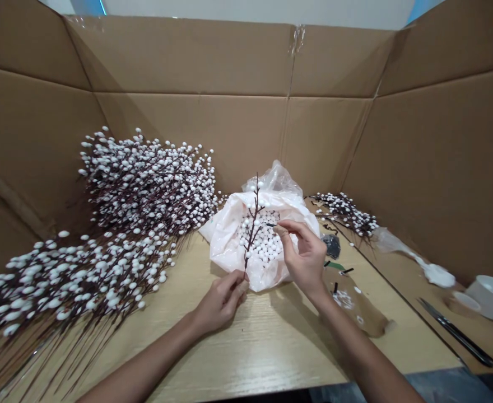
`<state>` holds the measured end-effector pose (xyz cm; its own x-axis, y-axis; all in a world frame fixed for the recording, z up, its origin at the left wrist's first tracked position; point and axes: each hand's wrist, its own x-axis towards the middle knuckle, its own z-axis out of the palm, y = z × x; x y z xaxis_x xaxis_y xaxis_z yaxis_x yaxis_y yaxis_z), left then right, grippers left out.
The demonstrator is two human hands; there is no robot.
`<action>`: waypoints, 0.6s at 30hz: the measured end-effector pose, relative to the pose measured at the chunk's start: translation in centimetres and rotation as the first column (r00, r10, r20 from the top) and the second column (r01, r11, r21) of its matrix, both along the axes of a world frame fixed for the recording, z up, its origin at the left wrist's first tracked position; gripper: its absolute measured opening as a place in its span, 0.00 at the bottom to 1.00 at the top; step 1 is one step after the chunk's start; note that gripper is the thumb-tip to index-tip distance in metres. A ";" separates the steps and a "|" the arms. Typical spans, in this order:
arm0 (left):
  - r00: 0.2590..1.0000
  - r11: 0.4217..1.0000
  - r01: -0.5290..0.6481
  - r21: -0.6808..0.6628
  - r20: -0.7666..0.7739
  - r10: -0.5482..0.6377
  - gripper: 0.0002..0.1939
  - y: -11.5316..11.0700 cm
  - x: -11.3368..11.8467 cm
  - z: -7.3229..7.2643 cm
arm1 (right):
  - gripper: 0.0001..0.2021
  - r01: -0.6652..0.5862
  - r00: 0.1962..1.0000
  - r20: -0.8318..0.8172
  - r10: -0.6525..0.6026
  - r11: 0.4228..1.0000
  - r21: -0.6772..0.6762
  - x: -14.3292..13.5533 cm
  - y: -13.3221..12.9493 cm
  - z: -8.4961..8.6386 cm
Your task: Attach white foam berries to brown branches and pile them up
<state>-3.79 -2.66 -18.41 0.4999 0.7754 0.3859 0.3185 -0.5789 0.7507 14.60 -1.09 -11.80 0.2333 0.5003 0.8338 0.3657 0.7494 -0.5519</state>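
My left hand (225, 296) is closed on the lower end of a dark brown artificial twig (251, 232), which stands nearly upright with a few white berries on it. Behind the twig lies an open whitish plastic bag (225, 246) holding many loose white foam berries (267, 243). Over the bag's right side, my right hand (303, 249) pinches a small thin dark stick (271, 225) between thumb and forefinger. The stick's tip points left toward the twig, a short gap apart. Most of the stick is hidden by the fingers.
Finished berry sprays (149, 179) pile up at the left, with more stems (91, 274) in front. At the right lie a smaller spray bundle (347, 212), a stained brown sheet (356, 302), a black-handled knife (459, 333) and a white tub (492, 296). Cardboard walls (187, 61) enclose the table.
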 end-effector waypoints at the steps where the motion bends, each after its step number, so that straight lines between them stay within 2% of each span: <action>1: 1.000 1.000 0.002 0.005 0.003 -0.002 0.10 0.0 0.0 0.0 | 0.06 0.008 1.000 -0.018 -0.008 1.000 0.003 0.0 0.0 -0.1; 5: 1.000 1.000 0.006 0.000 0.016 -0.006 0.10 0.1 0.0 -0.3 | 0.06 0.056 0.988 -0.142 -0.053 0.998 0.018 0.3 0.3 0.2; 11: 1.000 0.999 0.001 0.034 -0.005 -0.001 0.08 0.2 0.0 -0.4 | 0.05 0.188 0.917 -0.371 -0.148 0.979 0.076 1.4 0.3 1.7; 13: 0.999 0.998 -0.001 0.067 -0.032 0.004 0.08 0.2 0.0 -0.4 | 0.06 0.185 0.915 -0.383 -0.129 0.976 0.113 1.5 0.0 2.0; 18: 0.996 0.994 0.002 0.105 -0.092 0.008 0.06 0.2 0.0 -0.5 | 0.06 0.076 0.954 -0.298 -0.022 0.983 0.170 0.8 -0.9 2.0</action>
<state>-3.84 -2.49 -18.90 0.5351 0.7345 0.4174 0.3852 -0.6519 0.6532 15.40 -2.00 -9.79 0.5016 0.3322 0.7988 0.2464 0.8302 -0.5000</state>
